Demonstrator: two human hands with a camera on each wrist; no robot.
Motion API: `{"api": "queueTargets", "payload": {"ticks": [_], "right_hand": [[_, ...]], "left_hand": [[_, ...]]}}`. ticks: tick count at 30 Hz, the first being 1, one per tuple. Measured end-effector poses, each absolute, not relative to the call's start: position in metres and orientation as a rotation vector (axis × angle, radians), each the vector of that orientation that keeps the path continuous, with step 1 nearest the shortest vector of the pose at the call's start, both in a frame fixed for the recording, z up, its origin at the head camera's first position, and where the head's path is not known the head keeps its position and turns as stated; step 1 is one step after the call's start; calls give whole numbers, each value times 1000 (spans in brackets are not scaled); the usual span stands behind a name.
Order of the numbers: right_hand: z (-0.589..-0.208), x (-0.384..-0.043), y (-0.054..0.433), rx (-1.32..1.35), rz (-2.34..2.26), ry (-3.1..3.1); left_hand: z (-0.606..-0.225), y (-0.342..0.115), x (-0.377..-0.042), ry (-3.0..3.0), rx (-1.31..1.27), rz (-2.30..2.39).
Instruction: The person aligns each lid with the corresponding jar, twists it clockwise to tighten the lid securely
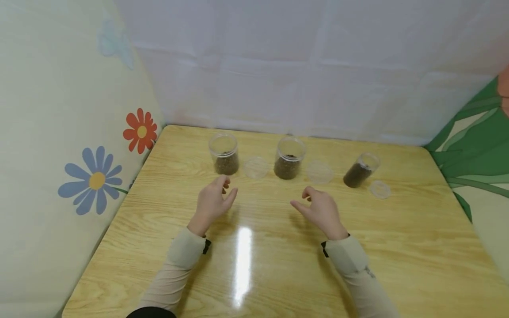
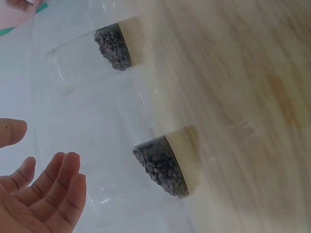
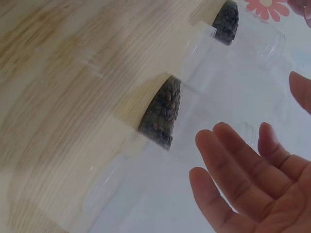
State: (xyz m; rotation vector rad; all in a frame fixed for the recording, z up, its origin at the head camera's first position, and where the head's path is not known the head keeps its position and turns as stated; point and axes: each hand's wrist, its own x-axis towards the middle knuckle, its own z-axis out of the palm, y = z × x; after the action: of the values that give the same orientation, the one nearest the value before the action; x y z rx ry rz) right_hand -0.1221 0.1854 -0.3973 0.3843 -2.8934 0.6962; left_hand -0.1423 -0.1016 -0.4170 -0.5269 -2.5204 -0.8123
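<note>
Three clear jars stand in a row across the table, each partly filled with dark seed-like pieces: a left jar point(image 1: 226, 162), a middle jar point(image 1: 287, 167) and a narrower right jar point(image 1: 358, 174). Beside each lies a clear round lid: the left lid point(image 1: 256, 168), the middle lid point(image 1: 319, 172) and the small right lid point(image 1: 380, 189). My left hand point(image 1: 212, 199) hovers in front of the left jar, fingers loosely bent and holding nothing. Likewise bare, my right hand point(image 1: 319, 211) hangs in front of the middle lid, thumb apart from the relaxed fingers.
The wooden table point(image 1: 278, 265) reaches back to a white cloth wall point(image 1: 278, 79). On the left, a side panel point(image 1: 59, 247) printed with flowers borders the table. A green-leaf print point(image 1: 477, 150) runs along the right side.
</note>
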Motion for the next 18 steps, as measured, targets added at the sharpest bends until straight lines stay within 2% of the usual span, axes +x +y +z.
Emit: {"api": "queueTargets", "payload": {"ticks": [9,18], "right_hand": [[-398,-129,170,470,690,-2914],[-398,-138,158,503,704,-2941]], "left_hand": [[-421,-115,-148,-2434,-331,-1062],[-419,-136,-180,-2429,11,-1545]]}}
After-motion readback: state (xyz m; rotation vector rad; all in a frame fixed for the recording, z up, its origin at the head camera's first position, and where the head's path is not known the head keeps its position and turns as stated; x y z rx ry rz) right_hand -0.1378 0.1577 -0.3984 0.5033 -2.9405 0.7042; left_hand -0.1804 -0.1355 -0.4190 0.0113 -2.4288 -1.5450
